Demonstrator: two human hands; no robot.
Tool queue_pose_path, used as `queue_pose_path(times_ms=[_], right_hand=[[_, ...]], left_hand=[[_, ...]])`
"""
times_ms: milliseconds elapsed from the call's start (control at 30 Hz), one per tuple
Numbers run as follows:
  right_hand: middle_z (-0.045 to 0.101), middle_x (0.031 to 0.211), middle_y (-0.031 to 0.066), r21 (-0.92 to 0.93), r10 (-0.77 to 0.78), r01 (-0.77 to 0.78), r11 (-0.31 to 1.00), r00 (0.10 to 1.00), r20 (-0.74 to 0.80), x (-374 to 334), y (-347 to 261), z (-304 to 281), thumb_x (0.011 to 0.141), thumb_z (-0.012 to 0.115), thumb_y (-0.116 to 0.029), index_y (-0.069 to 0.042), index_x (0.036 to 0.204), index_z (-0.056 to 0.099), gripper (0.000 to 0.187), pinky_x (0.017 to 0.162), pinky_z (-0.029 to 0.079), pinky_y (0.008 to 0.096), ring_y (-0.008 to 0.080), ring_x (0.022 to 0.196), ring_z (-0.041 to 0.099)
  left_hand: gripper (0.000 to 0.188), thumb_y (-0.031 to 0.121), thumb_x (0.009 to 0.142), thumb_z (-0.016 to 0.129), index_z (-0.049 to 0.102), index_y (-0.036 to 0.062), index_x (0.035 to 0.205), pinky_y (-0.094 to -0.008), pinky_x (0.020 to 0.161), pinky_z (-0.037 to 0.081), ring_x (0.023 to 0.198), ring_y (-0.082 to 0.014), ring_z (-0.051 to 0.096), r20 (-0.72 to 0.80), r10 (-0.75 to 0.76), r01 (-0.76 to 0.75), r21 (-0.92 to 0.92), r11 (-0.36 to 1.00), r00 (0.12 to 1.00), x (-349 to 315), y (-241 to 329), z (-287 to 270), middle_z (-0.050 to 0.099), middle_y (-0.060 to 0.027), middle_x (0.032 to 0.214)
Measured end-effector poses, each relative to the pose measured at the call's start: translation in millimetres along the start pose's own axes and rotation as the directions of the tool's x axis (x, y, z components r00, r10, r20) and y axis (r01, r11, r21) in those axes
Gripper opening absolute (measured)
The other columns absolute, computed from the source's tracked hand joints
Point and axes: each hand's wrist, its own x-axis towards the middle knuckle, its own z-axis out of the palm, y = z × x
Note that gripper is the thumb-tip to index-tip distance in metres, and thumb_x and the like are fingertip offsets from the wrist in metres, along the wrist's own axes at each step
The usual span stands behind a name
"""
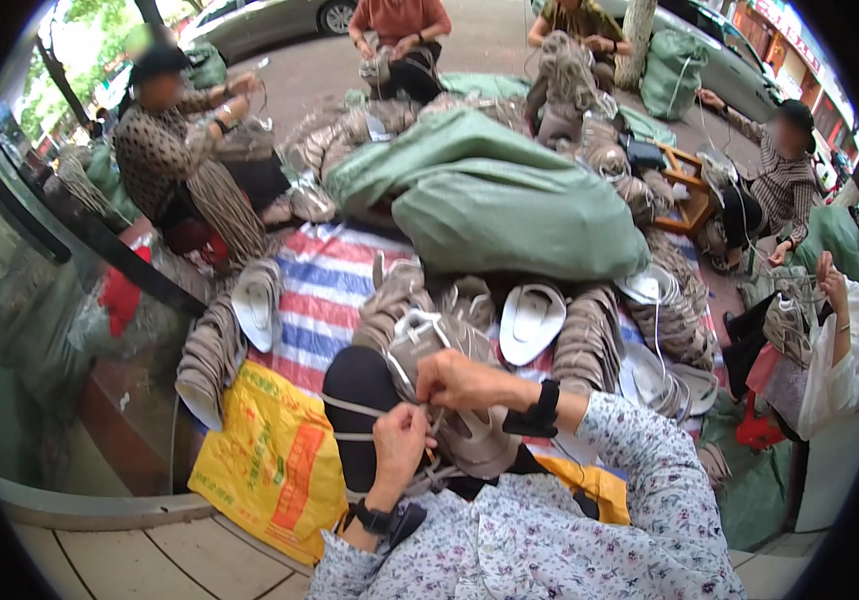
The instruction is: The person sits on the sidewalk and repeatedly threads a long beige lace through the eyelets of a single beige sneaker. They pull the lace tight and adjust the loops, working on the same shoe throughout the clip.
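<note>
On your side of the bulky green woven-plastic sack [520, 215], a taupe fabric shoe [480, 445] lies on your lap, your left hand [402, 440] pinching a thin pale lace [352, 406] beside it and your right hand [460, 380] curling its fingers inward close by, though I cannot tell what they grip. Nearer you than the sack, a shiny yellow plastic bag [260, 460] lies to its left, while a blue, white and red striped plastic sheet [310, 300] spreads beneath it.
</note>
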Motion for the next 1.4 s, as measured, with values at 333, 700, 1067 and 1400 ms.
queue_pose_path(times_ms=[333, 700, 1067, 1400], right_hand=[[0.064, 0.081, 0.0147, -0.199, 0.05, -0.017, 0.98, 0.986, 0.161, 6.7, 3.8, -9.3, 0.064, 0.068, 0.003, 0.004, 0.085, 0.071, 0.021, 0.067, 0.049, 0.038, 0.0294, 0.078, 0.065], [0.062, 0.079, 0.013, -0.159, 0.104, -0.082, 0.984, 0.985, 0.137, -1.7, -8.2, -13.6, 0.067, 0.069, 0.001, 0.003, 0.085, 0.072, 0.018, 0.065, 0.049, 0.0363, 0.0245, 0.073, 0.063], [0.062, 0.079, 0.015, -0.255, 0.061, -0.018, 0.967, 0.985, 0.164, 0.1, -14.9, -8.3, 0.068, 0.069, -0.002, 0.001, 0.09, 0.073, 0.023, 0.071, 0.049, 0.0398, 0.0311, 0.078, 0.063], [0.057, 0.082, 0.0119, -0.307, -0.008, 0.095, 0.947, 0.962, 0.273, 4.1, 10.2, 0.0, 0.076, 0.068, 0.0, -0.001, 0.094, 0.067, 0.018, 0.071, 0.045, 0.0421, 0.03, 0.083, 0.058]], left_hand=[[0.029, 0.014, 0.095, 0.056, 0.065, -0.0063, 0.076, -0.0286, 0.048, 0.051, 0.053, -0.0154, 0.066, 0.142, 0.054, -0.058, 0.027, 0.998, 0.988, 15.5, -4.2, -0.4, 0.064, -0.0105, 0.061], [0.034, 0.016, 0.08, 0.073, 0.056, 0.0026, 0.106, -0.0404, 0.073, 0.053, 0.09, -0.0336, 0.063, 0.344, 0.597, -0.682, 0.481, 0.552, 0.725, 25.8, 35.3, -29.6, 0.054, -0.0123, 0.113], [0.027, 0.016, 0.076, 0.079, 0.061, 0.0019, 0.091, -0.0341, 0.059, 0.052, 0.063, -0.0223, 0.065, 0.521, 0.572, -0.76, 0.279, 0.587, 0.633, 55.3, 16.4, -48.2, 0.056, -0.0094, 0.091], [0.023, 0.021, 0.074, 0.076, 0.062, 0.0048, 0.084, -0.037, 0.057, 0.051, 0.062, -0.0239, 0.063, 0.427, 0.623, -0.756, 0.357, 0.549, 0.655, 45.4, 12.1, -40.6, 0.058, -0.0071, 0.084]])
